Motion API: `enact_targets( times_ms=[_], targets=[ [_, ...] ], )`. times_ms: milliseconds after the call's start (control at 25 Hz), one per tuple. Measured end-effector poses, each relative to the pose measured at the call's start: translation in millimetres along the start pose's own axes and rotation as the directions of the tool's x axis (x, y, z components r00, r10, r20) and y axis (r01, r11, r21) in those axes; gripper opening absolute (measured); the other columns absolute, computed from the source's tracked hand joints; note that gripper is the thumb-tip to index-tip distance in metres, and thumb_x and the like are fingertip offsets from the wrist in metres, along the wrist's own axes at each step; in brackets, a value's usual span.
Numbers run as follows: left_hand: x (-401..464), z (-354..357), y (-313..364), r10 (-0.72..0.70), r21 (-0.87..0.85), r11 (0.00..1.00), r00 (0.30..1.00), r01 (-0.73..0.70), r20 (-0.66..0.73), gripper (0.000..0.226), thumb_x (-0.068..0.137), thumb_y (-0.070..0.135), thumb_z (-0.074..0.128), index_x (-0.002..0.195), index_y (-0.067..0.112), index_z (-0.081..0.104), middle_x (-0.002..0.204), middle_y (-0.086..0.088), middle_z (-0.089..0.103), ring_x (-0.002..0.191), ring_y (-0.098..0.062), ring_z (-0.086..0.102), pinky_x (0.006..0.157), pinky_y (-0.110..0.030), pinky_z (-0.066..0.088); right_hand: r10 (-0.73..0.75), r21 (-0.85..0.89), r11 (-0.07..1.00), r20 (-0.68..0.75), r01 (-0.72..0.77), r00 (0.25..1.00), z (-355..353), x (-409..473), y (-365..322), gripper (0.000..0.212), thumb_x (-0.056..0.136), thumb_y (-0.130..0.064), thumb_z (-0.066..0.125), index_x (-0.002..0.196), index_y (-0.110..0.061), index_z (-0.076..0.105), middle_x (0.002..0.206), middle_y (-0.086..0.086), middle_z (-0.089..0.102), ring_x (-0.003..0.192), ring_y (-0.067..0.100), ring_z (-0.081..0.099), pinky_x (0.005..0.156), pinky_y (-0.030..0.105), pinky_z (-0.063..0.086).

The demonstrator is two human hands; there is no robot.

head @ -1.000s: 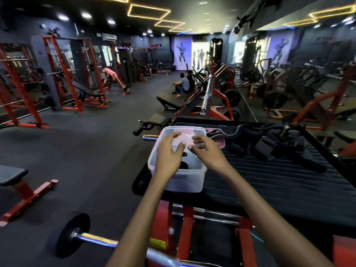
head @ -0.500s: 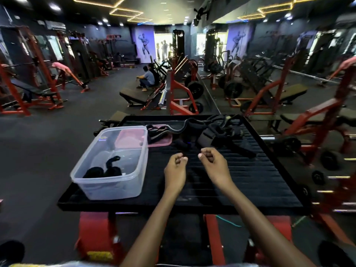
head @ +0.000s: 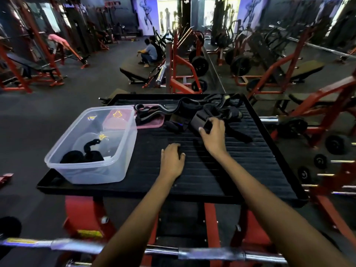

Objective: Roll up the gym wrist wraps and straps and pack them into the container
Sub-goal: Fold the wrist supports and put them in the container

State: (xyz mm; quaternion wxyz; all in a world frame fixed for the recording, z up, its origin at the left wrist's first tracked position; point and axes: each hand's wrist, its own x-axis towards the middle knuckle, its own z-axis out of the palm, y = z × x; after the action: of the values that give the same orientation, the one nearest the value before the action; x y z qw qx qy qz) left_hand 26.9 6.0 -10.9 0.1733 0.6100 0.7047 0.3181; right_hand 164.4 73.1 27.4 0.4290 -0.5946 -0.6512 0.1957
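- Head view, what is done: the clear plastic container (head: 92,145) stands on the left part of the black ribbed table (head: 212,170), lid off. Two dark rolled wraps (head: 81,156) lie side by side at its near end, one with a loose tail curling upward. The rest of its floor looks bare, so I judge the packing only just begun.
- Head view, what is left: a tangled pile of black wraps and straps (head: 215,108) lies across the far side of the table, none of it rolled. A pink lid (head: 150,123) lies flat just right of the container, with another strap (head: 143,114) resting on it. How many pieces the pile holds cannot be counted.
- Head view, the hands: the right hand (head: 212,134) reaches into the near edge of the pile, and its grip is closed around a black wrap (head: 202,120), thumb on the near side, fingers curled over the top. The left hand (head: 171,159) rests on the table, well clear of the container; its fingers curve loosely and it appears to hold nothing, though the dark surface makes that hard to confirm.
- Judgement: the step in hand is picking up the next piece; rolling it and most of the pile is yet to do.
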Motion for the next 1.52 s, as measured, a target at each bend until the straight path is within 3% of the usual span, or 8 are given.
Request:
enact_targets(
  times_ms=[160,240,680,880,960,1120,1280,1520],
  targets=[
    [5.9,7.9,-10.0,0.023,0.045,0.999,1.000,-0.023,-0.009,0.041,0.090,0.015,0.052,0.131,0.007,0.047,0.137,-0.008,0.049,0.129,-0.023,0.043,0.117,-0.040,0.019,0.068,-0.446,0.895,0.104,-0.015,0.992,9.2,69.0,-8.3,0.069,0.085,-0.051,0.058,0.132,-0.005,0.040,0.134,0.016,0.047,0.127,0.034,0.041,0.105,0.047,0.028],
    [8.4,9.8,-11.7,0.021,0.035,0.999,0.999,-0.020,-0.027,0.040,0.090,0.015,0.052,0.129,0.007,0.049,0.137,-0.008,0.049,0.130,-0.023,0.042,0.116,-0.040,0.020,0.161,-0.534,0.845,0.197,-0.032,0.967,11.2,85.7,-9.1,0.073,0.081,-0.056,0.060,0.130,-0.006,0.042,0.131,0.016,0.053,0.123,0.034,0.048,0.105,0.048,0.027],
    [5.0,5.9,-4.8,-0.026,-0.108,0.994,0.999,0.022,-0.033,0.042,0.100,0.038,0.030,0.124,0.013,0.054,0.128,-0.003,0.056,0.124,-0.022,0.047,0.118,-0.043,0.015,0.108,-0.473,0.874,0.406,0.108,0.908,-40.2,2.5,-29.9,0.069,0.071,-0.057,0.070,0.122,-0.014,0.049,0.127,0.007,0.059,0.120,0.027,0.051,0.101,0.041,0.026],
    [-4.8,0.5,5.4,0.115,-0.129,0.988,0.970,-0.088,0.215,0.049,0.098,0.050,0.020,0.137,0.031,0.044,0.148,0.008,0.038,0.143,-0.012,0.022,0.116,-0.048,-0.011,0.040,-0.486,0.853,0.425,0.191,0.904,-62.1,-55.2,-30.0,0.062,0.075,-0.054,0.067,0.121,-0.018,0.047,0.127,0.001,0.057,0.121,0.023,0.049,0.098,0.043,0.026],
    [-4.7,2.2,3.6,0.115,-0.108,0.990,0.960,-0.090,0.255,0.049,0.099,0.047,0.020,0.134,0.028,0.047,0.147,0.006,0.041,0.142,-0.013,0.024,0.117,-0.047,-0.010,0.094,-0.475,0.869,0.436,0.140,0.895,-63.1,-57.9,-29.9,0.066,0.077,-0.056,0.065,0.126,-0.018,0.044,0.132,0.001,0.053,0.125,0.023,0.046,0.101,0.046,0.024],
    [11.8,-5.2,-2.6,0.070,-0.165,0.984,0.997,-0.074,-0.031,0.030,0.096,0.027,0.045,0.121,0.014,0.057,0.128,-0.003,0.058,0.120,-0.024,0.052,0.114,-0.046,0.026,0.063,-0.423,0.902,0.325,0.086,0.944,-52.4,-20.1,-42.2,0.058,0.079,-0.059,0.061,0.118,-0.017,0.054,0.121,0.003,0.056,0.118,0.025,0.050,0.102,0.049,0.031],
    [27.8,-11.6,-29.7,0.043,0.096,0.995,0.999,-0.040,-0.025,0.036,0.092,0.020,0.049,0.128,0.011,0.052,0.138,-0.007,0.049,0.131,-0.023,0.041,0.115,-0.042,0.020,-0.043,-0.351,0.925,0.278,0.143,0.960,2.7,49.0,-48.9,0.047,0.086,-0.035,0.064,0.122,-0.006,0.054,0.124,0.013,0.055,0.115,0.030,0.053,0.096,0.040,0.043],
    [35.0,-3.0,-39.5,0.055,0.140,0.989,0.995,-0.043,-0.083,0.036,0.092,0.018,0.048,0.126,0.012,0.054,0.141,-0.004,0.047,0.134,-0.019,0.038,0.113,-0.039,0.023,0.069,-0.545,0.813,0.441,0.205,0.895,60.0,137.9,-44.5,0.065,0.086,-0.034,0.065,0.137,-0.004,0.037,0.144,0.016,0.038,0.131,0.034,0.039,0.106,0.048,0.035]
  ],
)
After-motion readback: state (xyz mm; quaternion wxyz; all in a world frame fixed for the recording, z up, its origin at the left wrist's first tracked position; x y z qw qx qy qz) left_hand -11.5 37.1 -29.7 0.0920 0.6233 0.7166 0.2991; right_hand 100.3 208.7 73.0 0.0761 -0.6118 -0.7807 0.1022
